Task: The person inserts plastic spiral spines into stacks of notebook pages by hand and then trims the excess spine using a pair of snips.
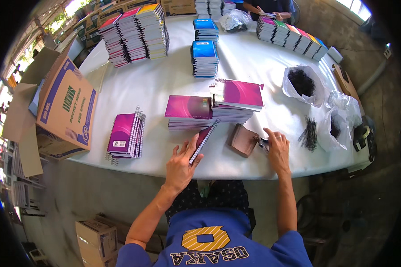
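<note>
My left hand (180, 165) is closed on a purple spiral notebook (202, 141), tilted on edge with its coil facing up and right. My right hand (278, 152) has its fingers around what looks like small pliers (263, 143), at the edge of a brown block (243, 140) on the table. Beyond the held notebook stand two stacks of purple-covered pads, a left stack (188, 108) and a taller right stack (238, 94). A pile of purple spiral notebooks (122, 133) lies to the left. Loose black coils (308, 134) rest right of my right hand.
Plastic bags of black coils, an upper bag (302, 84) and a lower bag (338, 129), sit at the right. Blue notebooks (205, 58) and multicoloured stacks (136, 33) stand farther back. An open carton (67, 107) borders the left edge. Another person's hands (272, 13) show at the far side.
</note>
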The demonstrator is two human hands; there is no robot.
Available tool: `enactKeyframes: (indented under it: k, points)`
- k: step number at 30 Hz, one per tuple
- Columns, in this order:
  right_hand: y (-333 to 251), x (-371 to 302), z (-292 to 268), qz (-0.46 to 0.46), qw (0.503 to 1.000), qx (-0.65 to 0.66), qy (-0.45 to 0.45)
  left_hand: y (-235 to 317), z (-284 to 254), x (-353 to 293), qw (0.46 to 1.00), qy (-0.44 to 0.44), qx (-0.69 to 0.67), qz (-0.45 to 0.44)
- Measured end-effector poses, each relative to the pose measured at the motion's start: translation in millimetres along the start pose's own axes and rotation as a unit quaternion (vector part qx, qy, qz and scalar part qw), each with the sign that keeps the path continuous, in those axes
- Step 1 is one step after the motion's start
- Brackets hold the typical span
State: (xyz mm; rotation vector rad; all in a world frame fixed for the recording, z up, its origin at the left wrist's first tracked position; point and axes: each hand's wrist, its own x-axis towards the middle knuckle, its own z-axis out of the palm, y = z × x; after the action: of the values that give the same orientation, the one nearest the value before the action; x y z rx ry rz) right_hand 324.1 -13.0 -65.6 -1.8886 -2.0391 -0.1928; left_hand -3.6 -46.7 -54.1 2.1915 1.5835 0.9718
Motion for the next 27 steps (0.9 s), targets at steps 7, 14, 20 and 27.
enactKeyframes:
  k: [7, 14, 20, 27]
  points:
    - [17, -39, 1, -0.045, 0.992, 0.106, 0.059, 8, 6, 3, 0.999, 0.011, 0.004, 0.035]
    - [-119, -46, -60, -0.172, 0.956, 0.237, -0.018, 21, 3, 7, 0.991, 0.032, 0.115, 0.065]
    - [-124, -44, -55, -0.195, 0.955, 0.221, -0.014, 23, -1, 6, 0.986, 0.052, 0.141, 0.071]
    - [-126, -41, -55, -0.219, 0.951, 0.219, 0.015, 23, 0, 5, 0.987, 0.056, 0.138, 0.059]
